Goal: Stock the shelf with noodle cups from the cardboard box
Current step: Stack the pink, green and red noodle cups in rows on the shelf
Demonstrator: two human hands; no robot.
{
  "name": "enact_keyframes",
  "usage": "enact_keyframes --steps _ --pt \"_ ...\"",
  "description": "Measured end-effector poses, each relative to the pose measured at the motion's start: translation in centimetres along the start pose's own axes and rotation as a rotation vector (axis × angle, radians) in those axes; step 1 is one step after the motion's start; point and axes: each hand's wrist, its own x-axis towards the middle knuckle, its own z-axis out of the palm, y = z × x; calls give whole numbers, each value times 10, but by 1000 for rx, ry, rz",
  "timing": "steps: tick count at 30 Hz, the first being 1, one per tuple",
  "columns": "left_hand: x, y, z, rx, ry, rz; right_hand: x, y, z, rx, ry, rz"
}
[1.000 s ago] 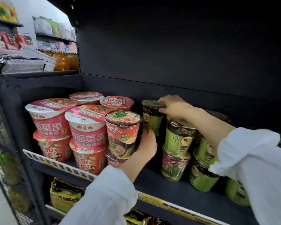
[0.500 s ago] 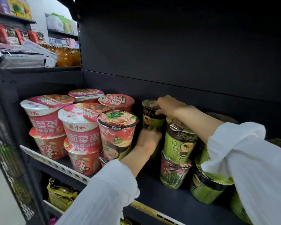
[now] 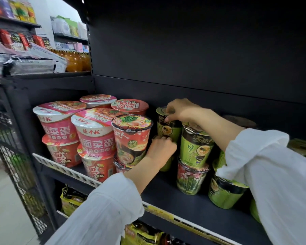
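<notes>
Dark metal store shelving fills my view, w/ a black back panel and a black shelf board carrying the stock. Grip first: right hand has fingers curled over the lid rim of the green-and-black paper noodle cup standing far back in the gap; left hand is curled against its lower wall, and it hides whatever that cup sits on. So both hands hold the same cup, upright, top and bottom.

Outward: just left of it, a red noodle cup with a pictured pork-and-greens lid, stacked on another. Further left, pink-and-white lidded bowls, double-stacked. Just right, a green cup with crinkled foil lid on a dark green wrapped cup; more green cups nearer on the right. Cardboard box isn't in frame.

Step, as I read it: seating this cup in the back row, approx. mid-task since open board remains near the front. Next move calls for squaring it up, letting go w/o nudging the neighbouring stacks, then drawing both arms out for another cup.
</notes>
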Motion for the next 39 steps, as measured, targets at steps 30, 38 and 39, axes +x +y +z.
enact_keyframes --steps 30,38,39 --pt "-19 0 -16 90 -92 -92 -6 -7 -2 -104 133 57" --pt "-21 -9 -14 146 -133 9 -26 -12 9 -224 147 -60" --pt "-23 -10 -13 145 -138 14 -25 -13 11 -239 165 -69"
